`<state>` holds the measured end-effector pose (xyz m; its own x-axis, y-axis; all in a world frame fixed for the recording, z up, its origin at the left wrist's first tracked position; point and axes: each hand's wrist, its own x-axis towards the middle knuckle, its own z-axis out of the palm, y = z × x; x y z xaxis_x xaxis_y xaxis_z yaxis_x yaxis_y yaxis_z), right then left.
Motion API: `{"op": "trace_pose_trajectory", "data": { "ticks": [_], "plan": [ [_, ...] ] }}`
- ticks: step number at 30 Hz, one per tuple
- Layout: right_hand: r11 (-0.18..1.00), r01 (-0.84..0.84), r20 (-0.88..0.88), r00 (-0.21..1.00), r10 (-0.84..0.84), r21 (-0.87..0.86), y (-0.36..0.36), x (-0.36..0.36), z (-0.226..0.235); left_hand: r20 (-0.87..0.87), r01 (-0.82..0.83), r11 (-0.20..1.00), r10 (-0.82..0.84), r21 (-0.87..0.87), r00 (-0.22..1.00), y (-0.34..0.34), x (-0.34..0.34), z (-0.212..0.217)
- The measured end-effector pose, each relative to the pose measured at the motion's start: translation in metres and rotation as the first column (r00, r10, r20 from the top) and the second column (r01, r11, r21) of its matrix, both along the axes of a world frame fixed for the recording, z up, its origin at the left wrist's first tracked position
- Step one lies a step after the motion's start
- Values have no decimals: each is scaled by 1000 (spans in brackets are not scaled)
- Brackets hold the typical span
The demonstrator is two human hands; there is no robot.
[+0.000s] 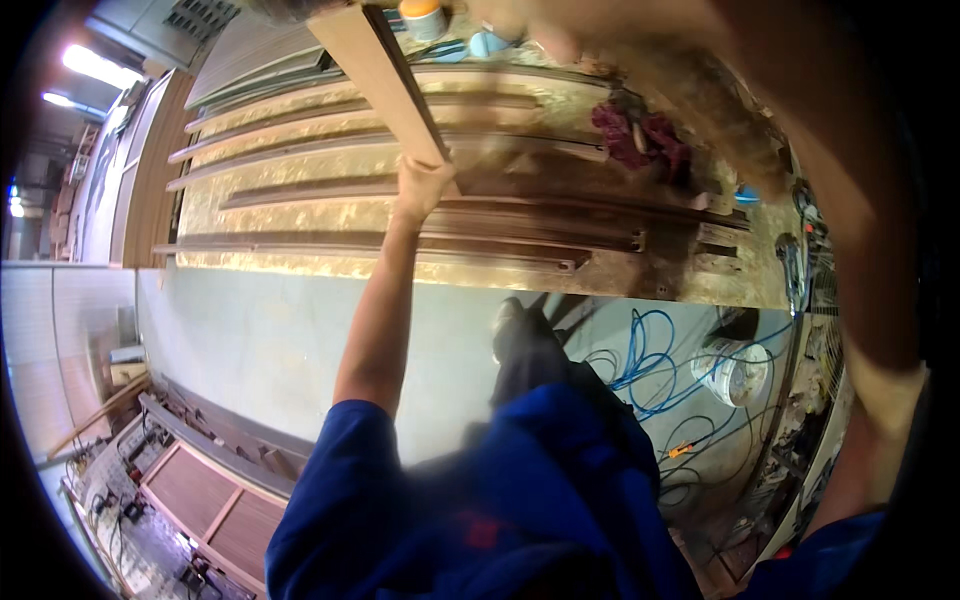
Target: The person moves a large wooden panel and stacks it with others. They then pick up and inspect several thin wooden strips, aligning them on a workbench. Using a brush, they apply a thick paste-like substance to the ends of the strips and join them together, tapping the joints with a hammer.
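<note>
My left hand [425,185] is closed round the near end of a flat, pale wooden board [385,85] with a dark edge. The board slants up and away to the top edge, above the workbench [320,262]. Long wooden strips [310,190] lie across the bench beneath it. At the top, close to the camera, my right hand [545,30] is blurred and partly cut off, with its forearm arching in from the right. What it holds, if anything, cannot be made out. Below that arm a crumpled maroon cloth [640,140] lies on the bench.
At the bench's far side are a white tub with an orange lid [423,20] and blue-handled pliers [440,50]. Coiled blue hose [645,365] and a dirty white bucket [735,375] occupy the floor. A panelled wooden door [200,490] lies lower left.
</note>
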<state>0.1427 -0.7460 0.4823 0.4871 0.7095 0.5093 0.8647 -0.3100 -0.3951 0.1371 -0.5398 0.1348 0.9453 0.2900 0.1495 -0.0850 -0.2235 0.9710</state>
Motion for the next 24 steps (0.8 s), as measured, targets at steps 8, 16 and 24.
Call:
{"op": "trace_pose_trajectory", "data": {
  "ticks": [8, 16, 24],
  "plan": [
    [960, 275, -440, 869, -228, 47, -127, -83, -172, -141, 115, 982, -94, 148, 986, 62, -13, -81],
    [10, 839, -567, -359, -741, -543, -436, -205, -377, -222, -264, 955, 288, 133, 932, 23, -112, -88],
    [-95, 800, -228, -279, -933, -593, -640, -60, -483, -404, 150, 988, -155, -45, 902, -197, -94, 29]
  ]
}}
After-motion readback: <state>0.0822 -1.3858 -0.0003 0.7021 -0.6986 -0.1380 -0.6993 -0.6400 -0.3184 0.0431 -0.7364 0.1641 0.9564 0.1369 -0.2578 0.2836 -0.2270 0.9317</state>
